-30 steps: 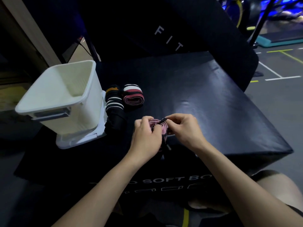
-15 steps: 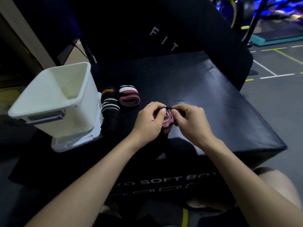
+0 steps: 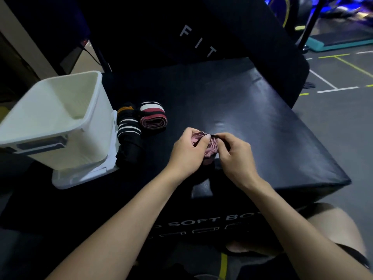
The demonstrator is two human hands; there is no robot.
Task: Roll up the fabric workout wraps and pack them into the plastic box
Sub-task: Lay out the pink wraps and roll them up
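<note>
both hands, left (image 3: 186, 152) and right (image 3: 235, 153), have lifted the pink wrap (image 3: 210, 151) a bit and keep pinching it, roll looking tighter now. it's right of the white box (image 3: 60, 118), which holds nothing yet, so packing comes next i guess.

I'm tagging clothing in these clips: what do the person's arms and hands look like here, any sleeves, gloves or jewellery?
Both forearms are bare right up to the bottom edge of the picture, with no sleeves in view. The left hand and right hand wear no gloves, and no rings, watch or wristbands show. In this dim light, small details such as nails cannot be made out well.
</note>
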